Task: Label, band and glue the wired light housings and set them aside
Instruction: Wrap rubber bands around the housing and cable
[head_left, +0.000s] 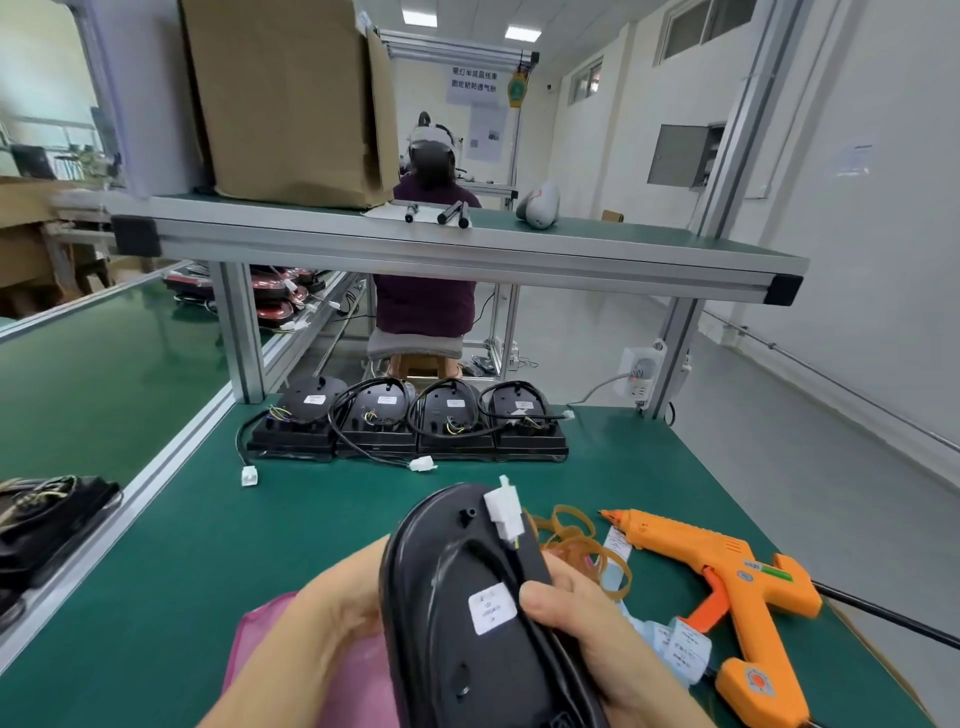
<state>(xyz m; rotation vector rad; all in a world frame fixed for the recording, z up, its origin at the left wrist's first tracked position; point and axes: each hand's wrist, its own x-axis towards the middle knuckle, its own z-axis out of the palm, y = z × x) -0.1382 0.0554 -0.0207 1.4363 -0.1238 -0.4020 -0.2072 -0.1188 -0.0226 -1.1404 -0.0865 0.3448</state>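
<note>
— Black light housing (457, 649), where is it?
— Over the green bench (208, 519), gripped by both hands: left hand (332, 613) curls round its rim, right hand (587, 623) thumbs the cable (496, 558) beside the white label (491, 608).
— Nearby?
— Rubber bands (576, 540) and orange glue gun (727, 582) lie at right; four housings (410, 421) are lined up behind.

Front and centre, one housing (467, 639) sits between left hand (332, 613) and right hand (587, 623). Behind it, four housings (410, 421) stand in a row along the counter's (182, 545) far edge. Just right: rubber bands (576, 540), the label strip (675, 644), then the glue gun (727, 582) farthest right. On the shelf (467, 249) above, a cardboard box (285, 98), markers (449, 213) beside it.
</note>
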